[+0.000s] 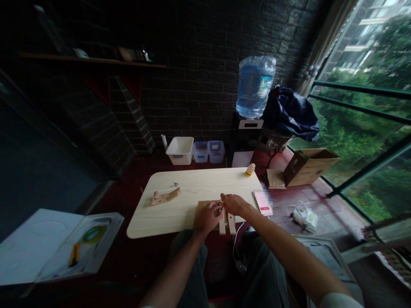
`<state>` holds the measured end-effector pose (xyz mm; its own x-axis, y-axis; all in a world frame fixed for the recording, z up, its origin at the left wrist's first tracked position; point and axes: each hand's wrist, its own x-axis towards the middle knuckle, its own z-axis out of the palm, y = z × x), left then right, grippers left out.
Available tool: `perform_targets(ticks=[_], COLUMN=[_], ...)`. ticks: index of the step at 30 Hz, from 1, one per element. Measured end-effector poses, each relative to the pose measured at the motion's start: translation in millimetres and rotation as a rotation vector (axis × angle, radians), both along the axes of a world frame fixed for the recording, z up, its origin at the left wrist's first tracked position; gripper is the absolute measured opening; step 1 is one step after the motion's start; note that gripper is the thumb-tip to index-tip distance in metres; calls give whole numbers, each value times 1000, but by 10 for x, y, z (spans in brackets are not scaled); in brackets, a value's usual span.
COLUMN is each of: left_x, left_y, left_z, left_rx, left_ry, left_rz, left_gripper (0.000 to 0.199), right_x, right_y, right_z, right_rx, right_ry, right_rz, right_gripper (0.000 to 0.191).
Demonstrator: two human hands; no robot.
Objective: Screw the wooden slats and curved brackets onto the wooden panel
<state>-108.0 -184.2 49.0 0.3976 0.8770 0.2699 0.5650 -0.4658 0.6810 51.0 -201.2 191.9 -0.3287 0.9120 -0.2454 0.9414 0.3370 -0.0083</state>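
My left hand [211,217] and my right hand [235,205] meet at the table's near edge. Their fingers are closed around a small spot at the top of a wooden piece with light strips [231,223] that point towards me. What sits between the fingertips is too small and covered to make out. Under the left hand lies a brown cardboard sheet [199,208]. Further left on the pale table [192,182] rests a separate wooden assembly [165,196], with a small dark metal item [174,185] just behind it.
A small yellow-based bottle [250,170] stands at the far right corner. A pink flat item [263,202] lies on the right edge. A white cable [236,244] hangs by my knees. An open case [86,244] is at left, a cardboard box [303,167] at right.
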Motion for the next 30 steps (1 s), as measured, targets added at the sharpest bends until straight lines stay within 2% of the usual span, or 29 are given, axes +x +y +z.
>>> perform_targets(ticks=[9, 19, 30], left_x=[-5, 10, 3], left_y=[14, 6, 47], left_z=[-59, -31, -116], left_rx=[19, 42, 53], left_ry=[0, 8, -11], left_rz=[-8, 16, -3], left_gripper=[17, 14, 17], right_x=[40, 58, 62], right_y=[-23, -81, 1], right_z=[-102, 58, -92], right_rx=[-8, 32, 6], right_ry=[50, 2, 35], right_rz=[-42, 36, -29], right_gripper=[37, 26, 34])
